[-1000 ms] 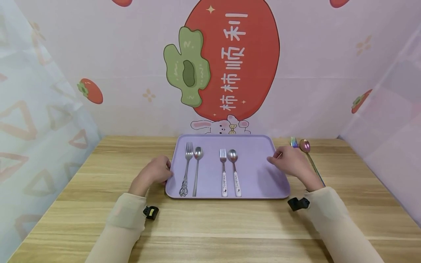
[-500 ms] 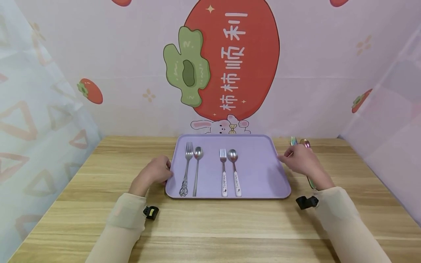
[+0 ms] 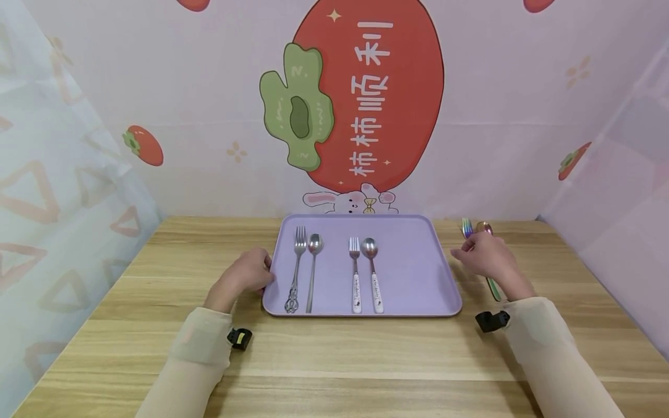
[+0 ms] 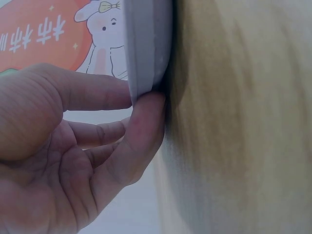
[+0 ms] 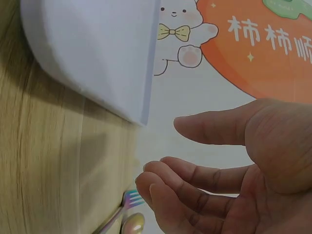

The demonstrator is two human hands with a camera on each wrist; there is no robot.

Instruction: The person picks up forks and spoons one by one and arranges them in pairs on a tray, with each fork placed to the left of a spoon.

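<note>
- Behind worktop's far edge: pink backdrop [image 3: 198,75], big red persimmon print, white lettering.
- Worktop [image 3: 334,366]: wood grain, carries everything.
- Tray [image 3: 410,267]: lilac, mid worktop, long side along far edge.
- Left hand [image 3: 247,271]: pinching tray's left rim, one finger low under the edge in left wrist view.
- Right hand [image 3: 487,254]: just off tray's right rim, fingers loosely bent, thumb apart, holding nothing.
- Ornate silver fork [image 3: 297,268]: on tray, nearest left rim, tines to far edge.
- Plain silver spoon [image 3: 313,273]: just right of it.
- Rainbow fork [image 3: 467,227], rainbow spoon [image 3: 485,227]: worktop, beyond tray's far right corner, partly hidden by right hand.
- White-handled fork [image 3: 356,281], white-handled spoon [image 3: 374,278]: side by side, mid tray, handles to near edge.
</note>
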